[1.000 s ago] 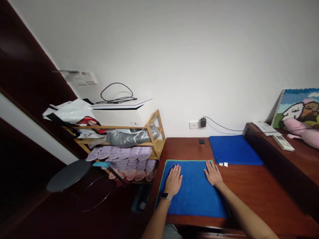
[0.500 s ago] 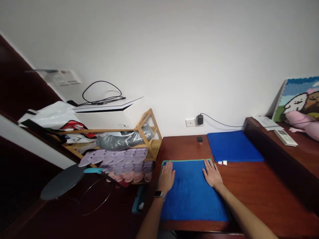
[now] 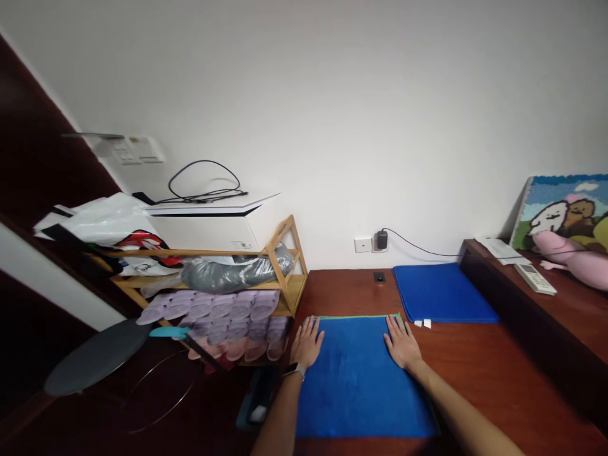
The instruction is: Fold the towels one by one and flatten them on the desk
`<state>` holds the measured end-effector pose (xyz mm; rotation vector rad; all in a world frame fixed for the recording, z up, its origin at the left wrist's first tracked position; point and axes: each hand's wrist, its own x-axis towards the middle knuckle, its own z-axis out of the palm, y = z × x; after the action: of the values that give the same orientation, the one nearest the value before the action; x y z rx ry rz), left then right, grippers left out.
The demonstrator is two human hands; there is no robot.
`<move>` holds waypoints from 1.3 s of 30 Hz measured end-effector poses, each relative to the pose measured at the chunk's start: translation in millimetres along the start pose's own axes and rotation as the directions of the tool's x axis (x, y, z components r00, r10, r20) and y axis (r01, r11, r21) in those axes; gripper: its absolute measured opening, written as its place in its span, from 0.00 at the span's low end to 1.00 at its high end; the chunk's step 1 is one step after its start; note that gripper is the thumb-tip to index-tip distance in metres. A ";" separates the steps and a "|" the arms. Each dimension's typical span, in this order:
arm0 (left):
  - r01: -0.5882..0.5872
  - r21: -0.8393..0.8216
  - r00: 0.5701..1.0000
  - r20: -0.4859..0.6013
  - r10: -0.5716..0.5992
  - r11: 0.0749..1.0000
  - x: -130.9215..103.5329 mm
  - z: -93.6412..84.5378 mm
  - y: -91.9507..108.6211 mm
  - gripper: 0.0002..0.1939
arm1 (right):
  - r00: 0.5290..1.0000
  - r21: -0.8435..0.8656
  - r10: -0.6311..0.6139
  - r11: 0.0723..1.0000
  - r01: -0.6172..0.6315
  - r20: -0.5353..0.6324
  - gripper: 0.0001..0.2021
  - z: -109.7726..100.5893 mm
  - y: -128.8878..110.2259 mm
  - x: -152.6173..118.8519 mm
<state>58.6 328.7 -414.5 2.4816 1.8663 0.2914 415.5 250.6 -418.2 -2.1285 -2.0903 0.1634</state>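
A blue cloth (image 3: 356,380) with a green edge lies flat on the reddish-brown wooden table (image 3: 479,373). On its far left corner rests my left hand (image 3: 307,344), palm down with the fingers spread; a watch is on that wrist. My right hand (image 3: 402,342) lies flat on the far right corner, fingers stretched out and apart. Neither hand grips anything. Behind and to the right sits a folded stack of blue cloth (image 3: 444,292), its small white tags pointing toward me.
Left of the table, a wooden rack (image 3: 289,259) holds several slippers (image 3: 223,304) and a white box (image 3: 204,231). A round dark stool (image 3: 99,358) stands before it. A raised ledge at right carries a remote (image 3: 535,278) and a pink plush toy (image 3: 572,253). A black plug (image 3: 382,239) is in the wall.
The view has tilted slightly, so the scene sits a little lower. Both hands remain flat on the far corners of the cloth, with the left hand slightly nearer its left edge.
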 end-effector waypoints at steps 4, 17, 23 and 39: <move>0.038 0.038 0.999 -0.027 -0.037 0.999 -18.4 -4.0 -37.1 0.31 | 0.992 0.002 -0.121 0.993 0.121 0.032 0.33 -9.7 -4.4 23.7; 0.054 0.042 0.977 -0.208 -0.044 0.998 -104.0 -34.5 -58.2 0.26 | 0.971 0.097 0.213 0.974 -0.203 -0.110 0.36 15.2 -109.7 -36.2; 0.063 -0.123 0.984 -0.158 -0.082 0.990 -98.0 -15.2 -69.9 0.27 | 0.990 0.125 0.119 0.986 -0.109 -0.078 0.37 38.8 -99.0 -95.5; 0.035 0.015 0.975 -0.221 -0.030 0.999 -174.5 -2.5 -20.6 0.27 | 0.986 0.151 0.149 0.979 -0.137 -0.077 0.37 31.4 -109.6 -119.3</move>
<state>-7.8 167.8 -438.3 2.5196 1.9939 0.5735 299.5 134.1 -432.3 -2.1572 -1.8186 0.2263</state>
